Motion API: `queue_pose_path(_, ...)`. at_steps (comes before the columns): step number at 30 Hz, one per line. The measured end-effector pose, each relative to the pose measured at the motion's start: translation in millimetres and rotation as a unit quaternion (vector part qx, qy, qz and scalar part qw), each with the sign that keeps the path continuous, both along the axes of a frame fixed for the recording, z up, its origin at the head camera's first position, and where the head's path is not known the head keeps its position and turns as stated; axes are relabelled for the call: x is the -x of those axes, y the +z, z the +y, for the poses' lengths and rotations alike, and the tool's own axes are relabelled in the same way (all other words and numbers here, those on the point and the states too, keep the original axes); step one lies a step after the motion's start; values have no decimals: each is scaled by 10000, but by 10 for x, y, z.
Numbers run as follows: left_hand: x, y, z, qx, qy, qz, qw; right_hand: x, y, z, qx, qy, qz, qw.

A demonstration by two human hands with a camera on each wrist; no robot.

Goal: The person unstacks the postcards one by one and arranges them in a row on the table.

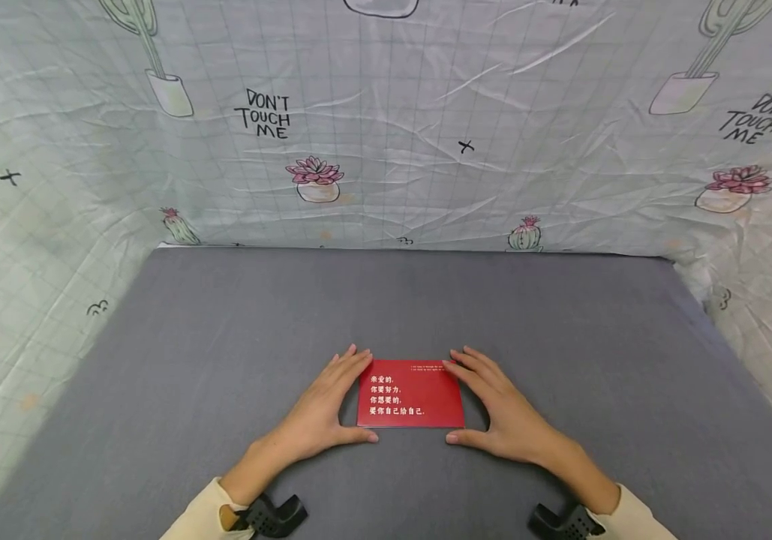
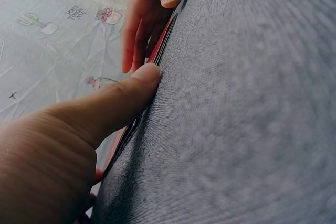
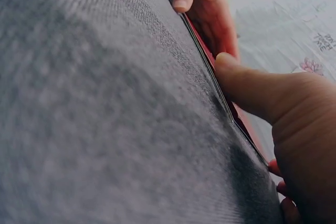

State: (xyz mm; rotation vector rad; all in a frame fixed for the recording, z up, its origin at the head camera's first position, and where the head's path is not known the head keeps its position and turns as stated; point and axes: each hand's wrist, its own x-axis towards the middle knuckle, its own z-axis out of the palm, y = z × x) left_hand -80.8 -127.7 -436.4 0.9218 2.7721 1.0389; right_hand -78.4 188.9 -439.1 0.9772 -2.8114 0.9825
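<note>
A flat red card (image 1: 410, 397) printed with white Chinese characters lies on the grey cloth, and its near edge (image 3: 202, 48) shows thin layers in the right wrist view. My left hand (image 1: 321, 409) arches around the card's left end, fingertips at the far left corner and thumb just in front of the near edge. Around the right end curves my right hand (image 1: 507, 409) the same way, its fingertips by the far right corner. Both thumbs point inward along the near side. In the left wrist view, my left thumb (image 2: 131, 90) overlaps the card's edge.
Grey cloth (image 1: 406, 307) covers the table around the card. Pale sheets printed with cacti and lettering (image 1: 399, 97) hang at the back and both sides. A black wrist device (image 1: 277, 516) sits on the left wrist, another black device (image 1: 564, 521) on the right.
</note>
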Motion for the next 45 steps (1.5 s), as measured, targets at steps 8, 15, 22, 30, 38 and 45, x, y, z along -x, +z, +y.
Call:
queue_pose_path(8, 2, 9, -13, -25, 188, -85, 9998, 9, 6, -36, -179, 9, 261, 9995)
queue_pose_path(15, 10, 17, -7, -124, 305, -182, 9993, 39, 18, -35, -308, 89, 539, 9980)
queue_pose_path(22, 2, 22, -21, -359, 338, -268, 9984, 62, 22, -39, -410, 139, 699, 9966)
queue_pose_path(30, 5, 6, -35, -738, 199, -247, 9968, 63, 37, -42, -495, 244, 685, 9961)
queue_pose_path(38, 32, 47, -52, -1100, 0, -77, 9939, 74, 67, -34, -419, 347, 599, 9967)
queue_pose_path(45, 44, 93, -84, -1132, -66, -153, 9934, 99, 147, -33, -310, 581, 672, 9956)
